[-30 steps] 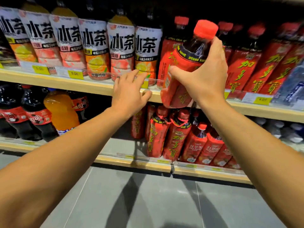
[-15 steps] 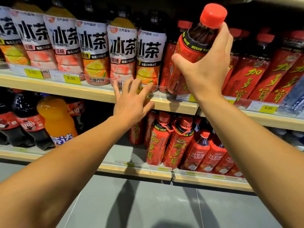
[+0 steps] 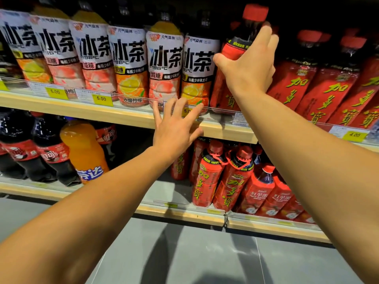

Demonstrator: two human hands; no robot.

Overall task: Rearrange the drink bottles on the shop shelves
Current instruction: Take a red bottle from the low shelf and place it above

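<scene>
My right hand point(image 3: 249, 67) is wrapped around a red-labelled tea bottle with a red cap point(image 3: 233, 50), which stands on the upper shelf point(image 3: 123, 116) between the white-labelled iced tea bottles point(image 3: 165, 64) and the other red bottles point(image 3: 291, 83). The bottle's base is down at the shelf's front rail. My left hand point(image 3: 176, 130) has its fingers spread and rests against the upper shelf's front edge, holding nothing. More red tea bottles point(image 3: 207, 177) stand on the lower shelf point(image 3: 180, 212) under my hands.
Dark cola bottles point(image 3: 47, 150) and an orange soda bottle point(image 3: 84, 150) fill the lower shelf's left side. Yellow price tags point(image 3: 101, 98) line the upper shelf's rail. Grey floor tiles point(image 3: 184, 259) lie below the shelves.
My right hand has carried the red bottle up and back, setting it upright into the upper shelf row. My left hand stays at the shelf edge. The camera has moved closer.
</scene>
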